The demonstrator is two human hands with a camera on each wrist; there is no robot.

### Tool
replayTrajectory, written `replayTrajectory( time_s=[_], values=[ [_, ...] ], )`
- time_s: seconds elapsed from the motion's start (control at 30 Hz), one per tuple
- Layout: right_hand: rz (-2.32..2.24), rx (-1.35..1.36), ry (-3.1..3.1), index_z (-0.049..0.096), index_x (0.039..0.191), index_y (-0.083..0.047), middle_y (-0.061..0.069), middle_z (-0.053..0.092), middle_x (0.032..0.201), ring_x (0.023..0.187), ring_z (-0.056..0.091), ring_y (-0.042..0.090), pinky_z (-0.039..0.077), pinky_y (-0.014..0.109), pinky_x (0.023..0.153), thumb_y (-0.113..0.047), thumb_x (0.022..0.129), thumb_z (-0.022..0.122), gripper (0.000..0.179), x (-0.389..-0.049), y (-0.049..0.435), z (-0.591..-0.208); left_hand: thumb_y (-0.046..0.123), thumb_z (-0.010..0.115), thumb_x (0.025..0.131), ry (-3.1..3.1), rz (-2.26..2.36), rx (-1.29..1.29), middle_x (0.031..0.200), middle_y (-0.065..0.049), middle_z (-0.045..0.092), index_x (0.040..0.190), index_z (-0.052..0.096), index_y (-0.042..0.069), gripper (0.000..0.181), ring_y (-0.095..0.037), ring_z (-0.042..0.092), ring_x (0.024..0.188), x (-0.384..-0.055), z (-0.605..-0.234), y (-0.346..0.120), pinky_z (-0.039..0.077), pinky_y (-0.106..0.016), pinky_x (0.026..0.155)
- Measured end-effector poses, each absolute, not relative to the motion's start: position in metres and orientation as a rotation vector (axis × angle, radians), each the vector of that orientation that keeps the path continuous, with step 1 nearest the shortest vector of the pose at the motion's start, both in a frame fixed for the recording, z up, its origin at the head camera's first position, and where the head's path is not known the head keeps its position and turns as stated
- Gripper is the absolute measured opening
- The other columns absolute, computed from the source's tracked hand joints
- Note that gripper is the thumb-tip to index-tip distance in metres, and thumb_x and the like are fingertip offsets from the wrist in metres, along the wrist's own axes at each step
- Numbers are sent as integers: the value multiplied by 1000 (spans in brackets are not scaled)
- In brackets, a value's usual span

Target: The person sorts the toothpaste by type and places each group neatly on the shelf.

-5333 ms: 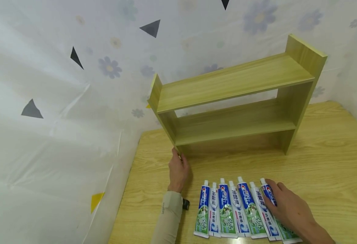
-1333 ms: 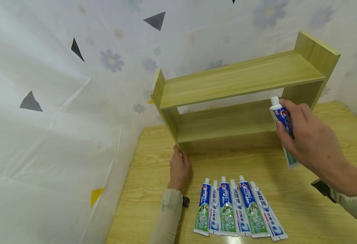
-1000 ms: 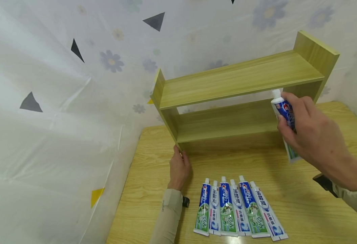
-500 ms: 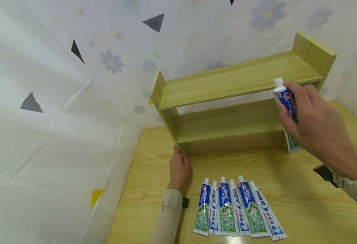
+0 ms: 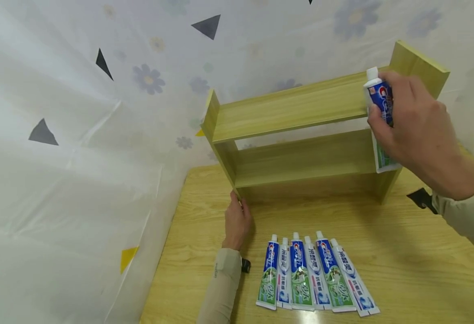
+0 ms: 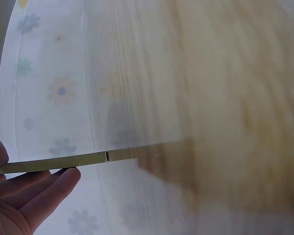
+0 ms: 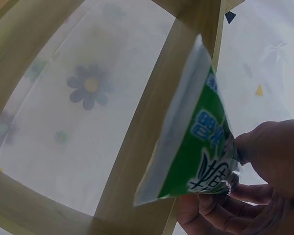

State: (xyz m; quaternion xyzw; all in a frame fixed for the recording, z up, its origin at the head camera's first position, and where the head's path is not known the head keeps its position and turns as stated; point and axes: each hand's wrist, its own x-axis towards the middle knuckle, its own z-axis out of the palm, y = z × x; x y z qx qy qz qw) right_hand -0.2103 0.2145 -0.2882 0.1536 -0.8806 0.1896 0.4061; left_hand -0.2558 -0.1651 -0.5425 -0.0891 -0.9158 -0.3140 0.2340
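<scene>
My right hand (image 5: pixel 419 126) grips a blue, white and green Crest toothpaste tube (image 5: pixel 382 103), white cap upward, before the right end of the two-tier wooden shelf (image 5: pixel 289 110). The right wrist view shows the tube's flat green end (image 7: pixel 198 132) with thumb and fingers round its body. At the foot of the shelf's left side panel, my left hand (image 5: pixel 237 223) holds the edge. Up close in the left wrist view, the panel edge (image 6: pixel 54 162) passes between thumb and fingers (image 6: pixel 49 196). Several toothpaste tubes (image 5: pixel 299 274), Crest alternating with white ones, lie in a row in front of the shelf.
The shelf stands on a wood-grain table (image 5: pixel 192 234) against a flower-patterned sheet (image 5: pixel 148 121) that covers the wall. Dark wrist-camera pieces show at the left wrist (image 5: pixel 245 265) and right wrist (image 5: pixel 422 199).
My right hand took the rightmost Crest tube from the row and raised it to the shelf's right end; over the last second it rose further, to the upper board. My left hand stays put.
</scene>
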Motion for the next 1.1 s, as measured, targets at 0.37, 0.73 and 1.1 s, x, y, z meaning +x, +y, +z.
replayTrajectory(
  time_s=[0.37,0.73,1.1],
  values=[
    [516,345,-2293,39,160,11,43,56,124,92,58,57,55,74,71,-12,109,56,58,-221,217,-271,2,52,113,-2509,-881,-284,124,-33,74,150,45,-7,39,-40,81,103,-257,-542,-164,68,-44,76],
    [525,336,-2401,36,160,14,47,52,137,107,56,59,53,76,86,-14,111,51,59,-240,220,-245,2,53,113,-2504,-867,-279,120,-31,76,151,45,-5,40,-38,81,99,-257,-544,-165,67,-44,74],
    [631,279,-2532,31,165,11,45,50,137,107,53,56,51,71,85,-19,111,45,64,-256,220,-235,7,50,115,-2539,-918,-225,125,-31,75,150,46,-3,37,-39,81,105,-254,-544,-166,68,-47,78]
  ],
)
